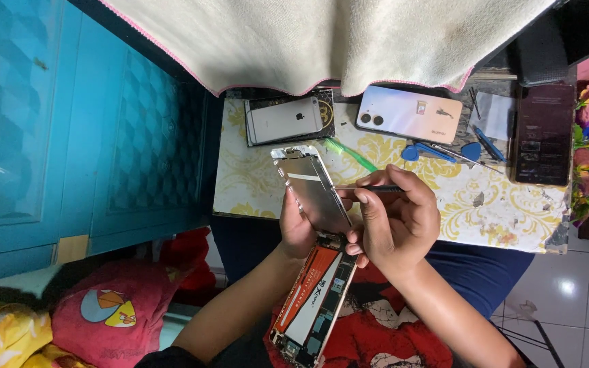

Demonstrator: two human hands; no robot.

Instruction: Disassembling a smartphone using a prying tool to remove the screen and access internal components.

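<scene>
At frame centre the left hand point(299, 228) clasps the glossy metal-backed screen panel point(311, 187), hinged up from the opened smartphone body point(315, 300) with its orange-and-white battery, while the right hand point(397, 218) pinches a thin dark tool point(369, 188) against the panel's edge.

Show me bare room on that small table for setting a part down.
Free: the table's near right stretch, between the right hand and the dark phone; also the near left corner below the silver phone. Crowded: the far edge, with pale phone, blue tools, green brush.
</scene>
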